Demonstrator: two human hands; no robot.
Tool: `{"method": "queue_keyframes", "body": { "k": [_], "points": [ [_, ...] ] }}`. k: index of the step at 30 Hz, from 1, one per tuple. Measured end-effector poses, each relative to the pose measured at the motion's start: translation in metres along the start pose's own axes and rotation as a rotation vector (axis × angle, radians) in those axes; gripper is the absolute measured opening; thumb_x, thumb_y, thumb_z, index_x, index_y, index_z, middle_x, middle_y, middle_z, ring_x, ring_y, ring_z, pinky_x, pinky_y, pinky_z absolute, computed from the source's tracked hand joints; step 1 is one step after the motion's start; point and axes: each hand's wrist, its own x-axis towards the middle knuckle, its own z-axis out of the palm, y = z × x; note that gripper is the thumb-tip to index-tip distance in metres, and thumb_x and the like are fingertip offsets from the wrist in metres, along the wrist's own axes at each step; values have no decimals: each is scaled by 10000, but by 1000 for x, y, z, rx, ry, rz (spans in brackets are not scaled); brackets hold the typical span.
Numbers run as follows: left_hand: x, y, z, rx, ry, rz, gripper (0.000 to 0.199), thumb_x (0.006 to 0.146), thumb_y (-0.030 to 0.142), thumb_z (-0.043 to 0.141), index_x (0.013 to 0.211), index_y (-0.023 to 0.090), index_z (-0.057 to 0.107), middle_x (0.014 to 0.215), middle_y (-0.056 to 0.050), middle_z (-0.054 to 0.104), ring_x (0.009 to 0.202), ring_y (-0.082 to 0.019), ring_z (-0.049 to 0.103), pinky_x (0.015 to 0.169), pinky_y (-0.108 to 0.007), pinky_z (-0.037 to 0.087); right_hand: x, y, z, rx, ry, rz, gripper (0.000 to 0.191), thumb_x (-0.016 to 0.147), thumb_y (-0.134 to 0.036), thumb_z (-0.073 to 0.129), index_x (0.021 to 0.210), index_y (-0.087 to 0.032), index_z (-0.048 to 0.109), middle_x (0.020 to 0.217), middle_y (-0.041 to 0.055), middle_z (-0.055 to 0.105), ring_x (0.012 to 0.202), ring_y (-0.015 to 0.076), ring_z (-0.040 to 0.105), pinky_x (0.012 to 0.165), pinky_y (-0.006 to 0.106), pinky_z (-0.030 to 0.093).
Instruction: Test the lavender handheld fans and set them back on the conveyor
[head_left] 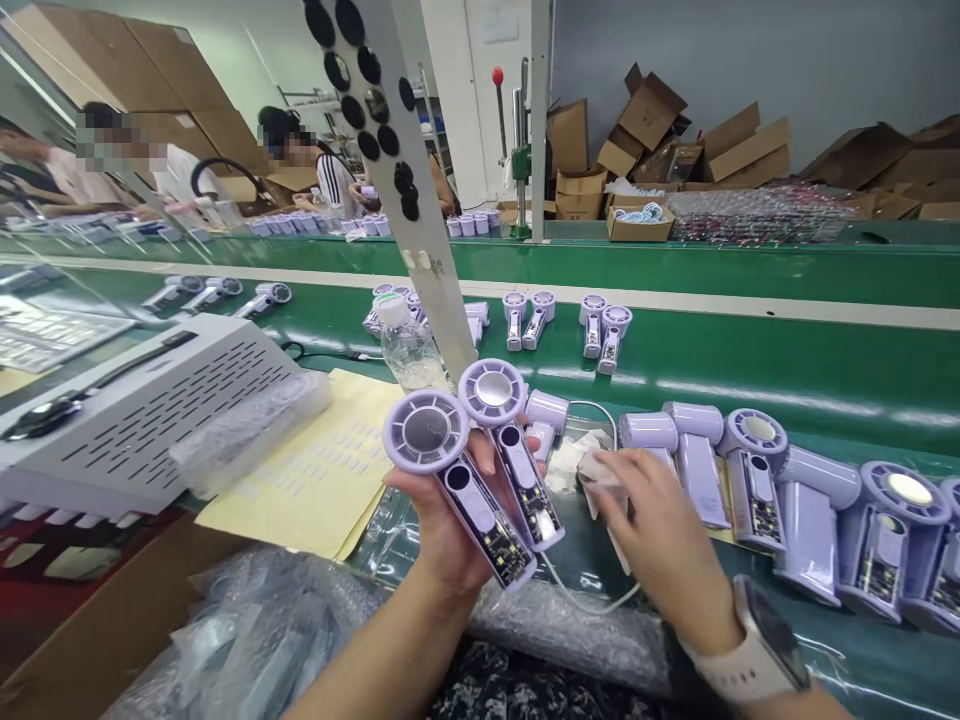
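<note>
Two lilac handheld fans, one (426, 432) nearer the left and one (493, 392) beside it, are held together in my left hand (450, 525). Their round grilles point up and their handles show bare circuit boards. My right hand (664, 535), with a watch on the wrist, has its thumb and fingers closed on a crumpled white cloth (602, 478). A white cable (577, 603) loops below the fans. Just behind them lies another lilac fan (546, 412), and more white crumpled material (570, 460) is beside it.
More lilac fans (757, 430) line the right side; others (592, 305) lie on the green belt (697, 360). A metal post (427, 250) and plastic bottle (409, 345) stand ahead. At left are a vented box (195, 400), yellow paper (300, 520) and bubble wrap (277, 620). People sit beyond.
</note>
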Motion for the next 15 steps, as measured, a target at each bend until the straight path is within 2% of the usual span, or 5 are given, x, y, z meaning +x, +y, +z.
{"method": "queue_keyframes", "body": {
  "k": [2, 4, 7, 10, 15],
  "points": [
    [-5, -2, 1, -12, -31, -36, 668, 534, 823, 773, 646, 179, 633, 1052, -86, 737, 882, -270, 720, 800, -409, 616, 17, 11, -1, -74, -18, 5, 163, 920, -147, 556, 964, -159, 712, 1030, 176, 671, 987, 353, 632, 869, 504, 500],
    [-8, -4, 4, -9, -42, -56, 679, 549, 842, 745, 646, 180, 631, 1043, -97, 738, 898, -272, 714, 790, -391, 608, 24, 12, -3, -62, -72, -6, 197, 866, -57, 558, 762, -182, 669, 851, 114, 659, 823, 287, 644, 778, 433, 517],
    [-11, -9, 6, 13, -71, -97, 693, 561, 863, 716, 658, 181, 642, 1048, -106, 740, 903, -270, 707, 767, -371, 597, 14, -5, -17, 49, -32, -9, 198, 950, -119, 512, 853, -200, 664, 895, 75, 669, 841, 231, 660, 755, 357, 535],
    [-12, -16, 9, 37, -168, -107, 701, 598, 883, 671, 677, 186, 666, 871, -73, 727, 799, -252, 696, 724, -362, 580, -3, -36, -37, 362, 69, 10, 140, 996, -269, 539, 961, -239, 671, 975, 46, 666, 873, 192, 663, 728, 298, 538],
    [-12, -29, 17, 108, -291, 84, 797, 616, 959, 520, 661, 174, 653, 599, -12, 587, 515, -147, 548, 497, -264, 464, -12, -65, -47, 794, 59, 143, 110, 827, -267, 719, 807, -230, 618, 702, -28, 587, 591, 114, 542, 521, 205, 430]
  ]
}}
